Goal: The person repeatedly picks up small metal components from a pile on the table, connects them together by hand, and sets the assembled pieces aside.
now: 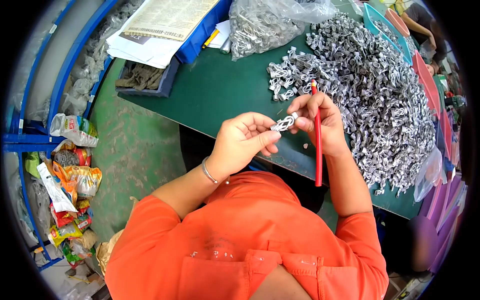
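Observation:
A small silver metal piece with looped strands is held up over the table's near edge. My left hand is closed on its left end, thumb and forefinger pinching the ribbed part. My right hand is wrapped round a slim red rod with a yellow band near its upper tip; it stands nearly upright. The right thumb and fingertips are also at the right end of the metal piece. A large heap of similar silver pieces covers the table to the right of my hands.
On the green table lie a clear bag of metal pieces, a blue bin with papers and a dark tray with cloth. A teal basket stands at the back right. Another person's arm shows beyond.

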`<state>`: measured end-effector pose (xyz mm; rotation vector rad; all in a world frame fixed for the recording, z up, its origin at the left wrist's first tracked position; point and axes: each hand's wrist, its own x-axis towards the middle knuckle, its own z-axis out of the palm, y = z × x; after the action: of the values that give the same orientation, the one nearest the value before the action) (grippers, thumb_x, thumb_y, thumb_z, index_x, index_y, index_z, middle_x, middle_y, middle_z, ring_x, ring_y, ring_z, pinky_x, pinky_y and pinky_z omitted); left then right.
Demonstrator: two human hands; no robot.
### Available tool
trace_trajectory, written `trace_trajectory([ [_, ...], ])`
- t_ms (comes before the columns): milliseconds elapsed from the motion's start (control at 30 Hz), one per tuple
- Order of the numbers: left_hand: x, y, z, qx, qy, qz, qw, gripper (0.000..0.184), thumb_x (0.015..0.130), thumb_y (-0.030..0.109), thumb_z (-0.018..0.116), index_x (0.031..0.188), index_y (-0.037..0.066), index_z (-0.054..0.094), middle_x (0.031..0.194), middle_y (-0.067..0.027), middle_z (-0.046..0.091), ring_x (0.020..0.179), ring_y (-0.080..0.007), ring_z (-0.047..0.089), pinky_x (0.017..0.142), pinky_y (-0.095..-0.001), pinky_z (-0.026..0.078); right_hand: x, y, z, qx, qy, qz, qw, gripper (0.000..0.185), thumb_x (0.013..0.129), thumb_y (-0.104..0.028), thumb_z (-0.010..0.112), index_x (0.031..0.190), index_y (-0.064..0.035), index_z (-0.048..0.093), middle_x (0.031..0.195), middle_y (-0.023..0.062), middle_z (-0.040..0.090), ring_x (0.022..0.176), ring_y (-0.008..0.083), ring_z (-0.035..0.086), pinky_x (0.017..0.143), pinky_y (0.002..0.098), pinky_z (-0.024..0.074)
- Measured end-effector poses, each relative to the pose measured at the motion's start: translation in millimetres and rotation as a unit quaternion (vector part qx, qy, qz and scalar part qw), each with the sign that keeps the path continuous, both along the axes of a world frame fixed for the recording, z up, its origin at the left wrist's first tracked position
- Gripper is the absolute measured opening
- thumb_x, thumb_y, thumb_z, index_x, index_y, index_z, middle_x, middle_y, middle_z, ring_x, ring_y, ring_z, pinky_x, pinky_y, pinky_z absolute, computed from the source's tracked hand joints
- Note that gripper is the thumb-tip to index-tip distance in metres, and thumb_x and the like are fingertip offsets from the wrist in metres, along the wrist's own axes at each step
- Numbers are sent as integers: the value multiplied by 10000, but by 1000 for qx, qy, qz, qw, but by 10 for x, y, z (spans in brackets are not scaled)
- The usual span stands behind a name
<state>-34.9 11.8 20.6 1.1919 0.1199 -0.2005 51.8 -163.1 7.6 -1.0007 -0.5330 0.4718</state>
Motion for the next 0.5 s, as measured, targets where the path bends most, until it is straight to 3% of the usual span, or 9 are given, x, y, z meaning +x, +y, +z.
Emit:
trace_trajectory([
  [100,34,-15,43,47,-57,17,997,183,777,-17,617,949,-43,560,826,-78,590,686,-120,601,584,-206,503,41,-42,-6,0,9,18,1000,229,766,73,590,769,-69,411,916,149,563,718,160,593,598,237,493],
  [200,62,-15,62,289,-318,66,901,213,747,-64,628,950,-68,562,872,-86,557,731,-129,595,626,-226,516,65,-52,-63,17,-2,36,999,232,762,80,593,772,-73,419,907,140,562,703,140,578,610,235,494],
  [233,65,-24,67,289,-318,63,901,213,747,-64,628,950,-68,562,872,-86,557,731,-129,595,626,-226,516,59,-45,-69,15,-7,34,999,236,757,87,594,769,-72,420,915,140,560,708,138,577,617,238,496],
  [333,72,-72,45,261,-326,75,906,234,736,-85,627,959,-76,559,871,-85,542,750,-136,595,648,-228,515,27,-24,-23,3,-14,21,1000,266,737,103,607,778,-72,410,948,143,551,752,135,572,664,246,494],
  [400,88,-87,-39,114,-245,79,959,223,754,-74,611,972,-69,560,896,-96,566,763,-148,605,667,-237,521,-12,9,10,-2,-92,-87,992,296,720,100,624,794,-72,395,963,145,545,800,132,555,691,247,475],
  [433,101,-89,-45,115,-248,76,959,223,754,-74,611,972,-69,560,896,-96,566,763,-148,605,667,-237,521,-15,6,-4,-20,-152,-118,981,327,700,96,644,804,-72,383,965,141,542,823,130,533,705,251,456],
  [500,118,-94,-54,-21,-68,67,995,196,801,-15,589,991,-54,561,913,-109,599,740,-150,616,652,-243,523,-54,11,29,-30,-199,-140,969,333,688,97,645,797,-72,379,943,138,539,811,138,525,695,253,453],
])
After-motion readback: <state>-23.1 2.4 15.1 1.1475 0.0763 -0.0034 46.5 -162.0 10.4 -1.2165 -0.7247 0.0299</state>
